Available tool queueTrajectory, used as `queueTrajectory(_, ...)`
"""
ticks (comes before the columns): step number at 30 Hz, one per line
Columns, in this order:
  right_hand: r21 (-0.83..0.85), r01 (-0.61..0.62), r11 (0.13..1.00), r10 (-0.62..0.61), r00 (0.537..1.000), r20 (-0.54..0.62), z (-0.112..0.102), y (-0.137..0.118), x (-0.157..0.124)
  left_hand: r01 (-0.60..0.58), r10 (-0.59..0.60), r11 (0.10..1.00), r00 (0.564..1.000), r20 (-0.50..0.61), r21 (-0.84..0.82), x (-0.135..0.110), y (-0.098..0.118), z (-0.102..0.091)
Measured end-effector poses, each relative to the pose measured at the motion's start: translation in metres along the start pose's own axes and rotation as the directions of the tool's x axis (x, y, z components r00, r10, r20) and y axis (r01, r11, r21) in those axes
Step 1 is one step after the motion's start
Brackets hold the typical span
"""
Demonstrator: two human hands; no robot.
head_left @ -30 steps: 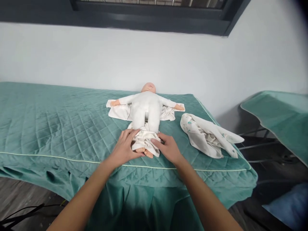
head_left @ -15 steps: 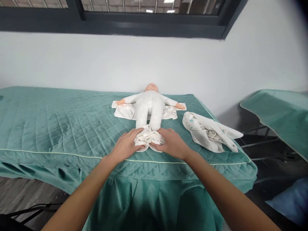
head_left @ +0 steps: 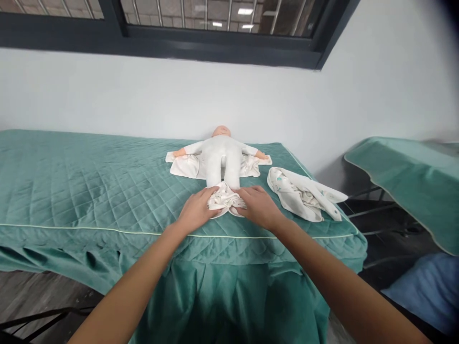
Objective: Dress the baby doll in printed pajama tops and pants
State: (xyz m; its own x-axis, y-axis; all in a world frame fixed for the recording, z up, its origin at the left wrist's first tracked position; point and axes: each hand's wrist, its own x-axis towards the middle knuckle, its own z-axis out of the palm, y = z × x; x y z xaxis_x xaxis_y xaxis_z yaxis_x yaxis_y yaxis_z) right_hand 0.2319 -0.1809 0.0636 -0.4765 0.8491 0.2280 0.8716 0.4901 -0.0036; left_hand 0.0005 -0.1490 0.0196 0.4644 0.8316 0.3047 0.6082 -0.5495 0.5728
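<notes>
A baby doll (head_left: 223,152) with a white cloth body lies face up, its arms spread and its legs pointing at me. White baby pants (head_left: 225,199) are bunched around its lower legs, hiding the feet. My left hand (head_left: 198,208) grips the bunched cloth at its left side, thumb on top. On the opposite side, my right hand (head_left: 261,207) pinches the same pants in a matching hold. Beneath the doll's back and arms a white baby top (head_left: 184,166) is spread open.
All this rests on a bed with a green quilted cover (head_left: 125,191). To the right lies a crumpled white patterned garment (head_left: 303,193). A white wall (head_left: 143,95) and dark window frame (head_left: 222,45) stand behind. Another green-covered surface (head_left: 405,167) is at far right.
Both hands and the bunched pants have shifted slightly away from me, toward the doll's body. The view has turned a little to the right.
</notes>
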Motion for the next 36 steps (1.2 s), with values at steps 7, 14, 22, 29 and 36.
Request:
queueTrajectory(7, -0.1, -0.088, 0.991, 0.083, 0.995, -0.055, 0.008, -0.012, -0.009, -0.023, 0.021, 0.985, 1.0, -0.016, -0.171, -0.005, 0.007, -0.006)
queueTrajectory(14, 0.118, -0.106, 0.987, 0.107, 0.994, -0.006, -0.007, -0.029, -0.027, 0.067, -0.026, 0.907, 0.994, 0.104, -0.416, -0.024, 0.022, -0.023)
queueTrajectory(22, 0.658, -0.287, 0.696, 0.078, 0.941, 0.329, -0.054, -0.027, -0.028, 0.208, 0.088, 0.857, 0.842, 0.533, -0.472, -0.019, 0.038, -0.064)
queueTrajectory(29, 0.559, -0.159, 0.813, -0.1, 0.909, 0.405, -0.089, -0.024, -0.022, 0.088, 0.122, 0.966, 0.679, 0.724, -0.245, -0.005, 0.069, -0.114)
queueTrajectory(36, 0.487, -0.034, 0.873, -0.139, 0.939, 0.315, -0.168, -0.04, 0.004, -0.146, 0.098, 0.987, 0.867, 0.488, 0.061, 0.017, 0.121, -0.189)
